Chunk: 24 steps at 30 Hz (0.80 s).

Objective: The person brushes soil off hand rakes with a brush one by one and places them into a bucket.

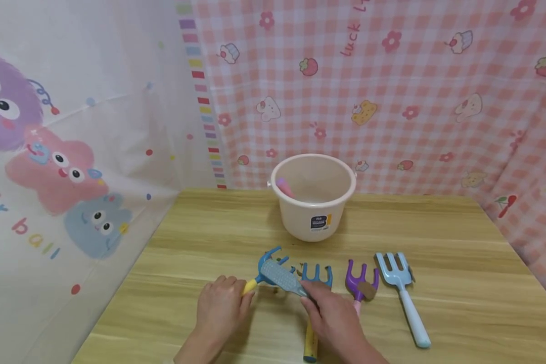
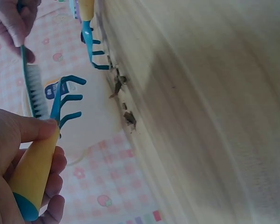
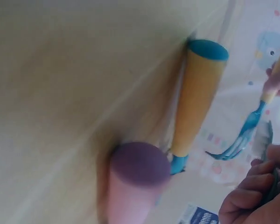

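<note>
My left hand (image 1: 220,306) grips the yellow handle of a small hand rake (image 2: 35,172), its blue tines pointing away. In my right hand (image 1: 334,313) is a grey-blue brush (image 1: 279,277) with white bristles (image 2: 36,88). The brush head overlaps the rake's blue head in the head view, bristles facing down. Both tools are held above the wooden table (image 1: 177,298). Beneath my right hand lies a second blue rake with a yellow handle (image 1: 311,338). Dark crumbs of debris (image 2: 129,117) lie on the tabletop near the tines.
A cream bucket (image 1: 316,217) stands behind the tools, with a pink and purple handle (image 1: 284,187) inside. To the right lie a purple rake (image 1: 356,277) with a brown clump (image 1: 367,289) on it and a light blue fork (image 1: 409,308). Printed cloths hang behind and beside the table.
</note>
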{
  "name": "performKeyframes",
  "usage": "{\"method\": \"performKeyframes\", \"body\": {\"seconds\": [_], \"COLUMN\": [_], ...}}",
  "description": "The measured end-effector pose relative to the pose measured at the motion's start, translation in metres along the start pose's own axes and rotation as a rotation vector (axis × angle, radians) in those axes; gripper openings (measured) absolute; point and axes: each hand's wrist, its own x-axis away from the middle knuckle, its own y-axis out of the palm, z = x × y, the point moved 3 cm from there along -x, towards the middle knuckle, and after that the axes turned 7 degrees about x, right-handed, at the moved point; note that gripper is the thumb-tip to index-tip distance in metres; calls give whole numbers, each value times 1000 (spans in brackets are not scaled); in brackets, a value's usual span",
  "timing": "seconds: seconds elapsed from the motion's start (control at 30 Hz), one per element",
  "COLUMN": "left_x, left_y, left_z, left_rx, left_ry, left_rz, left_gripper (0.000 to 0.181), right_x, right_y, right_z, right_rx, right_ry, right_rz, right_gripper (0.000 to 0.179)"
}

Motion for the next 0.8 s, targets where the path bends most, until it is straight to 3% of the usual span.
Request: {"method": "performKeyframes", "body": {"seconds": [0.23,0.47,0.6,0.8], "left_x": [-1,-1,0,-1], "left_y": [-2,0,2,3], "left_z": [-1,3,3,-3], "left_rx": [12,37,50,126], "left_ry": [8,38,28,-17], "left_rz": [8,1,-29,1], "left_gripper": [23,21,20,18], "right_x": [-7,-14,-19,-16], "right_y": [-3,1,1,-9], "right_z": [15,6,19,21], "right_rx": [22,-23,16,2], "right_ry": [125,79,100,76], "right_rz": [-8,-25,23,120], "right_gripper": [34,36,36,35]}}
